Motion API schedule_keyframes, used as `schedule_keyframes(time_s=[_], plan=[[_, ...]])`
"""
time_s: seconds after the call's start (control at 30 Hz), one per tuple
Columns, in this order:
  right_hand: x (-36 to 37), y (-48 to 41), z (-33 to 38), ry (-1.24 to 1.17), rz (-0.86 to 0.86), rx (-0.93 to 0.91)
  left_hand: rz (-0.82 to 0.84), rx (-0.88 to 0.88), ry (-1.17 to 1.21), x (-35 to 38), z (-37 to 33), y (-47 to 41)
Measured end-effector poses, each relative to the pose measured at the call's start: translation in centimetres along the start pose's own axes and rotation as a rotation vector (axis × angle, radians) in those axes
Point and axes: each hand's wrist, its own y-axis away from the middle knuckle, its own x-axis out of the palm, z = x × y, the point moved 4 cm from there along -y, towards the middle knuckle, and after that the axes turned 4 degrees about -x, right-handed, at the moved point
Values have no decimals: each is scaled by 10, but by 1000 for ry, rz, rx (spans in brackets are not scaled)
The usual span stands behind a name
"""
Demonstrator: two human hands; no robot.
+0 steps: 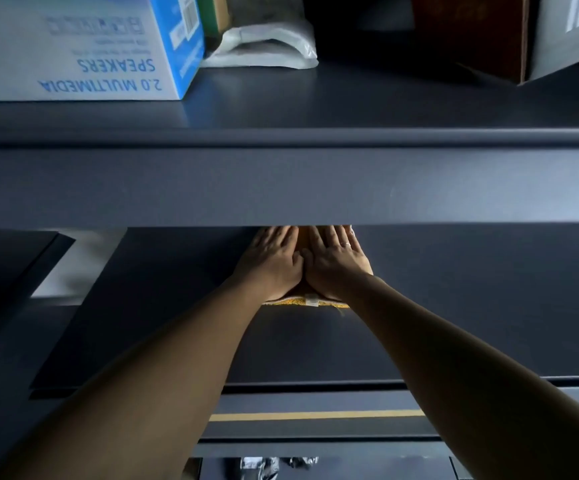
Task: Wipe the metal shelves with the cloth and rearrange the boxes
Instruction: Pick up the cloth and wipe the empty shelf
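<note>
Your left hand (pixel 274 261) and right hand (pixel 333 261) lie flat, thumbs touching, fingers straight, pressing the yellow cloth (pixel 302 301) down mid lower shelf (pixel 454 306). Soft, light, will probably bunch: keep palms spread. Speaker box (pixel 83 57), upper shelf (pixel 316 98) left: probably light, grip sides.

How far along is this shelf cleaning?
Done: cannot tell; no shelf looks visibly wiped. In hand: left hand and right hand press the yellow cloth flat on the lower dark metal shelf. Remaining: the white-and-blue speaker box and grey cardboard box on the upper shelf perhaps await rearranging.
</note>
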Motion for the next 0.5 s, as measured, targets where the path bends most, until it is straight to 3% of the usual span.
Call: schedule_keyframes(time_s=[0.5], plan=[[9,-17,56,5,79,35,-2,33,27,-4,61,4]])
